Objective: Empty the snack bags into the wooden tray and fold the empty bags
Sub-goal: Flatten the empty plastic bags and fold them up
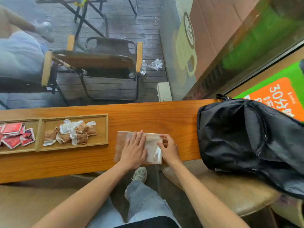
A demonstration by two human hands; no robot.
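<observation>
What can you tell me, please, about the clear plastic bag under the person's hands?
The clear plastic bag looks empty, thin and glossy, lying flat on the wooden counter near its front edge, right of the wooden tray. It seems partly folded. The left hand presses flat on it; the right hand pinches its right edge.

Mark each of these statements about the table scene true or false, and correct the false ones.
1. The left hand lies flat on the clear plastic bag. True.
2. The wooden tray holds red packets in the same compartment as the brown ones. False: the red packets fill the left compartment and the brown packets the one beside it.
3. A black backpack sits to the right of the bag. True.
4. The right hand rests inside the tray. False: its fingers hold the bag's right edge.
5. The bag lies inside the tray. False: it lies on the table, right of the tray.
</observation>
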